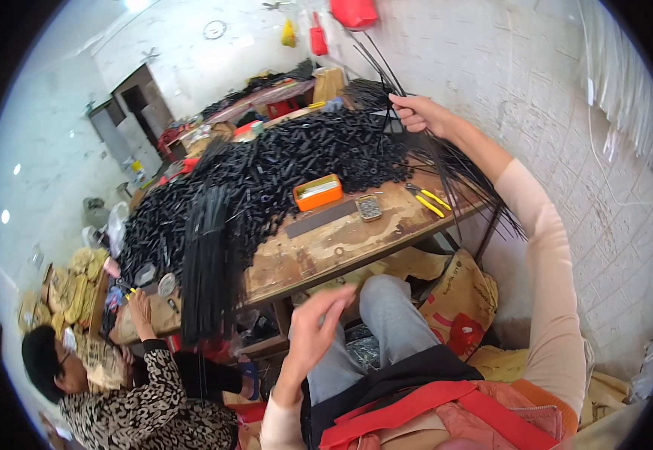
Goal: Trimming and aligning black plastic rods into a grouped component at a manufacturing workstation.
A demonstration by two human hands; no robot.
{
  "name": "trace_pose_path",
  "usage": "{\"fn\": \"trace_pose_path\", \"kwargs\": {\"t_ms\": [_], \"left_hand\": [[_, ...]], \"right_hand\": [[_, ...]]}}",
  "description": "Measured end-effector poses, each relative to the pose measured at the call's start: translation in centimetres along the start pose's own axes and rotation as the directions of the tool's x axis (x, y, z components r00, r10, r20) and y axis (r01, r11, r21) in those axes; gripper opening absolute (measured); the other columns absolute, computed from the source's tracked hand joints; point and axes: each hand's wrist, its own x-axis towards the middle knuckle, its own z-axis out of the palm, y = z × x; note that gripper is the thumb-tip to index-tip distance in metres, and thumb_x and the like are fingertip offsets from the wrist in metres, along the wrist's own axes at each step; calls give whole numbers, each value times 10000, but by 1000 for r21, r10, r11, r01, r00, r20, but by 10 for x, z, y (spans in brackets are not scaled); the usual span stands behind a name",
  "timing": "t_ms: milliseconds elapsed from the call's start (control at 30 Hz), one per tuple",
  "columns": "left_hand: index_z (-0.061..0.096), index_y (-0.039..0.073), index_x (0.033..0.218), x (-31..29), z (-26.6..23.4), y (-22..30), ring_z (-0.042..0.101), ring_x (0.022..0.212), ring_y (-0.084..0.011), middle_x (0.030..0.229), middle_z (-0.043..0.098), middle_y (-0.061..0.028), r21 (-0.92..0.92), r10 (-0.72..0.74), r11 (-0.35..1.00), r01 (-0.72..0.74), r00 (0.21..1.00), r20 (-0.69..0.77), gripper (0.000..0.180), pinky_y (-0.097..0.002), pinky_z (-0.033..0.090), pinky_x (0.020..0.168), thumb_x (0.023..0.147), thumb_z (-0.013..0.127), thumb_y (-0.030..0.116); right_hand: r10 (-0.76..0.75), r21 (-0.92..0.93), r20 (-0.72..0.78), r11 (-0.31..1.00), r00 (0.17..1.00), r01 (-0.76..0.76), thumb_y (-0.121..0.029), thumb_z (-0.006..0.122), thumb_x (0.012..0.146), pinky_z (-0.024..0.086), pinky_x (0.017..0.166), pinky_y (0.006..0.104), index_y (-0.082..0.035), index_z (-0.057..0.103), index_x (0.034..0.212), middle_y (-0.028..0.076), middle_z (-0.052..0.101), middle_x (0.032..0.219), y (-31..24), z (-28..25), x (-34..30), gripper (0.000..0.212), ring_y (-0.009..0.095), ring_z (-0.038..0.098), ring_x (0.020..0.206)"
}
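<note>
Thin, black, plastic-looking strips (386,82), raised over the worn brown wooden desk (334,247), grasped in the right hand (418,114), seemingly to keep them bunched; left hand (317,324) (blurred, grip undeterminable) above faded blue jeans (394,311).

We are looking across a pale-walled, brightly lit workroom.
Beyond the right hand (415,114), a white patterned wall (491,60) is rising; ahead of the left hand (315,330), a worn wooden table (386,232) is stretching sideways. Far past both hands, toward the left, we are seeing a round clock (214,29) hanging on the back wall (176,45), a ceiling light (137,4) glowing, and a brown-framed doorway (137,97) standing dark.
</note>
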Motion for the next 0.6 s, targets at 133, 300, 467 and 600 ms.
{"fn": "trace_pose_path", "kwargs": {"t_ms": [133, 300, 467, 600], "left_hand": [[561, 21, 1270, 81, 11, -3, 671, 945, -209, 1049, 685, -90, -199, 89, 973, -117, 985, -148, 334, -313, 520, 802, 991, 542, 205], [470, 75, 1279, 60, 20, 12, 520, 608, -104, 763, 535, 9, -735, -294, 559, 384, 920, 258, 344, -248, 437, 555, 1013, 511, 290], [498, 87, 1037, -1, -35, 20, 235, 457, -25, 629, 281, 77, -674, -467, 665, 321, 883, -40, 239, -201, 189, 401, 1051, 403, 307], [490, 88, 1008, -11, -21, 22, 227, 455, -13, 608, 273, 87, -651, -432, 708, 272, 897, -94, 189, -203, 183, 400, 1048, 419, 259]], "right_hand": [[-142, 229, -12, 963, 990, 141, -317, 589, 965, 228, 415, 206, -74, 515, 945, -65, 380, 641, 23, 140, -29, 255, 33, 286, 466], [-260, 177, 34, 952, 965, 250, -265, 554, 978, 457, 579, 271, -18, 556, 1071, 16, 568, 779, 58, 236, -77, 264, 122, 543, 621], [426, -596, 509, 802, 748, -51, -373, 413, 1025, 575, 820, 354, 56, 637, 1132, 165, 695, 1018, 15, 213, -120, 496, 290, 709, 895], [-360, -183, 379, 874, 852, 451, -402, 509, 987, 490, 961, 358, 14, 492, 1314, 150, 596, 1233, 44, 196, -29, 530, 205, 582, 1157]]}}
